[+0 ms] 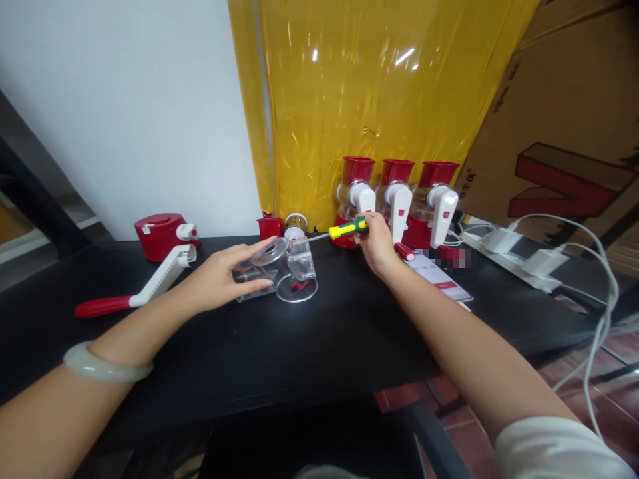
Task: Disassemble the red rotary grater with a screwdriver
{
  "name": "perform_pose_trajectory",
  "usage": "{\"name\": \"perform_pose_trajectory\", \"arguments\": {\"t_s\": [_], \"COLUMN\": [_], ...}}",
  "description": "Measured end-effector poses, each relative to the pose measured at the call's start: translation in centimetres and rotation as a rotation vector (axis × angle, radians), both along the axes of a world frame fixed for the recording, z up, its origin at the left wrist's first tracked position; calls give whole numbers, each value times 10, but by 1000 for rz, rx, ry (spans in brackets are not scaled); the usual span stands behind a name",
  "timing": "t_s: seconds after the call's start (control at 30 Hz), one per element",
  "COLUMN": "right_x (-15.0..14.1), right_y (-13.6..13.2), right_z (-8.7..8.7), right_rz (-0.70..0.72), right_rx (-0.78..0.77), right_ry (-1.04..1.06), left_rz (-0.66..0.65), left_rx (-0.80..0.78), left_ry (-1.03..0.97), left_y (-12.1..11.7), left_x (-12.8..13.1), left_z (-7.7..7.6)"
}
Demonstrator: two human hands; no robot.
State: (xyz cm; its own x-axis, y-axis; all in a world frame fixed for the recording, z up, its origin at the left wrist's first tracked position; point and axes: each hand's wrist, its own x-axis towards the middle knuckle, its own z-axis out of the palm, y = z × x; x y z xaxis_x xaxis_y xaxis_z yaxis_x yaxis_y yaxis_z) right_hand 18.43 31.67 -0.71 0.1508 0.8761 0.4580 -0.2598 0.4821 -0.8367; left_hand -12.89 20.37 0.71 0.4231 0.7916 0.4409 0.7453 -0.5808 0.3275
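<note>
Screwdriver (348,229) tip is indistinct near the clear housing (285,269).

There is one clear housing (288,267); to its right are one screwdriver (348,229), three assembled red-and-white grinders (398,173), one flat screen device (440,278), one power strip (548,286) and two bulky adapters (544,261); to its left are one loose crank handle (158,278) and one red base (158,238); just behind it are one red hopper (270,229) and one metal drum (296,223).

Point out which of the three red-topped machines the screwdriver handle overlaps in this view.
The leftmost machine: the screwdriver handle passes in front of its red base, but not the middle machine or rightmost machine.
</note>
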Motion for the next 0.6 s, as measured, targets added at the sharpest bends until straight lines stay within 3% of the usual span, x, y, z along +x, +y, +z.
{"name": "perform_pose_trajectory", "arguments": {"t_s": [0.23,0.6], "right_x": [2,1], "right_y": [-5,-2], "right_z": [5,2], "right_rz": [-27,-9], "right_rx": [-38,-20], "right_ry": [-79,11], "left_rz": [-7,-4], "left_rx": [9,-5], "left_ry": [2,-9], "left_y": [-1,-2], "left_x": [2,2], "left_z": [2,2]}}
